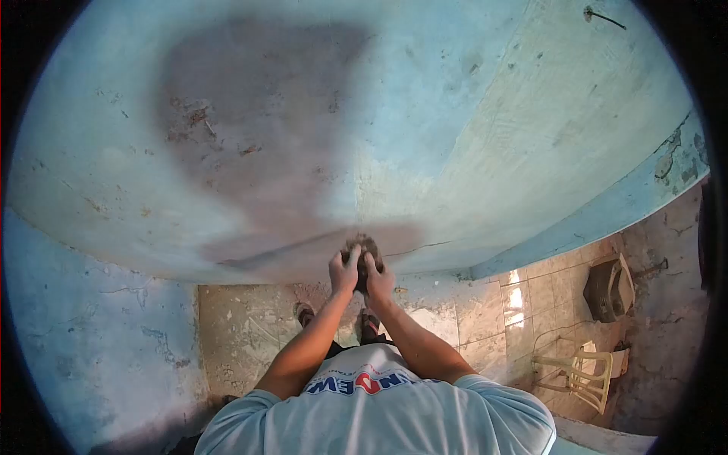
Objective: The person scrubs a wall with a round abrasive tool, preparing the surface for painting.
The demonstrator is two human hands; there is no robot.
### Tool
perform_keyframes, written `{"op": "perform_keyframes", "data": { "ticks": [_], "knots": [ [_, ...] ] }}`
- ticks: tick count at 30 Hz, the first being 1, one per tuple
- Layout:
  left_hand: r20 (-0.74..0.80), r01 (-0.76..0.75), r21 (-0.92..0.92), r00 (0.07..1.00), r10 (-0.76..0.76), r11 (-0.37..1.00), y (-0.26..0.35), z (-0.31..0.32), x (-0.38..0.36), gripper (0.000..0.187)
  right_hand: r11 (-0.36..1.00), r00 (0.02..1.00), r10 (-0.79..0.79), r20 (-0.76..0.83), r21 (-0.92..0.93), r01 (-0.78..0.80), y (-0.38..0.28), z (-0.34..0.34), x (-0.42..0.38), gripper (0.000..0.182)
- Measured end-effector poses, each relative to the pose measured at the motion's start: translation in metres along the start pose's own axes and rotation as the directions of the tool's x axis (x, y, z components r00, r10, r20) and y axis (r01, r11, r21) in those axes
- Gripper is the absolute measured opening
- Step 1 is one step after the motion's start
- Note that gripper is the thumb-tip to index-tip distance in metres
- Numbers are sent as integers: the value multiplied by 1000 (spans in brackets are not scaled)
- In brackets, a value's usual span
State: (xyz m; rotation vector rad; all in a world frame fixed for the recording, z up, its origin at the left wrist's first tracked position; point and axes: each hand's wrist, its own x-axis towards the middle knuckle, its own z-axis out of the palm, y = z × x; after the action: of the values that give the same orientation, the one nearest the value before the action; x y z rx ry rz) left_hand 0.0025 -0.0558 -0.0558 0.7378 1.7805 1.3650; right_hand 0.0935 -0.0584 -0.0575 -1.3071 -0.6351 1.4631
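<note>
Both of my hands hold one dark, rough-looking object (364, 244) between them, just in front of the blue painted wall (409, 98). My left hand (343, 273) grips its left side, thumb up along it. On the right side, my right hand (378, 279) is closed round it in the same way. What the object is cannot be made out, nor whether it touches the wall. A thin crack runs across the lower wall near the hands, and a large shadow covers the wall's upper left.
A pale plastic chair (588, 375) lies at the lower right on the tiled floor (478, 307). Beyond it sits a dark boxy object (608, 290). A blue side wall (98, 326) stands at left. My feet are below my hands.
</note>
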Motion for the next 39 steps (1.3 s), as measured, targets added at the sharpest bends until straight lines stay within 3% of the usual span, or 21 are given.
{"op": "perform_keyframes", "data": {
  "ticks": [1,2,3,4,6,8,10,11,12,14,16,18,19,21,23,26,29,31,37,38,39],
  "knots": [
    [-90,-130,75,986,137,989,-12,7,0,45,1000,1000,0,-12,-17,-1,-7,5,0,41],
    [-79,-136,30,987,138,990,-23,10,10,44,999,1000,3,-28,-35,-4,-14,9,1,40],
    [-63,-131,-15,989,130,991,2,9,6,43,998,999,11,-50,-58,-14,-18,10,1,38],
    [-39,-150,-64,988,148,987,37,5,6,43,987,994,-103,23,-122,105,-22,18,20,37],
    [-2,-185,-161,982,187,969,95,-5,14,42,997,994,-71,79,-10,72,-62,35,15,35],
    [-16,-180,-137,984,180,974,84,-7,8,41,998,991,-61,116,0,61,-66,34,9,40],
    [-43,-140,-108,990,136,984,51,-1,5,43,998,997,-50,58,47,47,-39,20,3,40],
    [-39,-114,-8,993,114,993,26,1,2,46,996,998,-46,31,73,44,-26,13,-2,39],
    [-75,-127,27,989,129,991,6,4,-1,47,996,1000,21,-12,-86,-22,-21,3,-6,39],
    [-75,-79,0,994,79,997,-9,8,11,46,998,1000,-19,-19,-64,18,-37,19,-6,35],
    [-28,-137,-80,990,135,987,54,2,24,44,996,996,-80,32,52,79,-51,36,13,31],
    [-5,-146,-188,989,147,971,95,-6,16,41,994,994,-47,99,102,37,-69,40,7,31],
    [-15,-108,-166,994,107,980,93,-8,9,43,992,991,-28,133,125,12,-74,39,1,31],
    [-27,-47,-123,999,44,991,86,-11,-8,46,994,991,-20,131,-105,34,-44,14,11,32],
    [60,15,-8,998,-14,1000,24,-13,-9,50,957,994,-46,99,-282,72,-16,-12,6,32],
    [95,26,84,995,-34,996,-25,-17,-6,56,751,985,-31,167,-647,133,-13,-36,-1,38],
    [238,36,48,970,-46,998,-46,-25,-9,66,946,979,-31,200,-311,94,23,-42,2,38],
    [415,90,28,905,-94,996,3,-34,-19,76,938,986,-84,145,-321,127,32,-45,2,38],
    [238,93,49,966,-102,994,-69,-11,2,80,859,977,-195,88,-465,213,19,-35,16,37],
    [158,-23,28,987,18,999,-77,-6,11,61,825,969,-230,90,-509,243,18,-33,21,38],
    [152,-69,-18,986,71,997,-58,-7,17,55,829,953,-283,112,-470,301,10,-22,28,38]
  ]
}}
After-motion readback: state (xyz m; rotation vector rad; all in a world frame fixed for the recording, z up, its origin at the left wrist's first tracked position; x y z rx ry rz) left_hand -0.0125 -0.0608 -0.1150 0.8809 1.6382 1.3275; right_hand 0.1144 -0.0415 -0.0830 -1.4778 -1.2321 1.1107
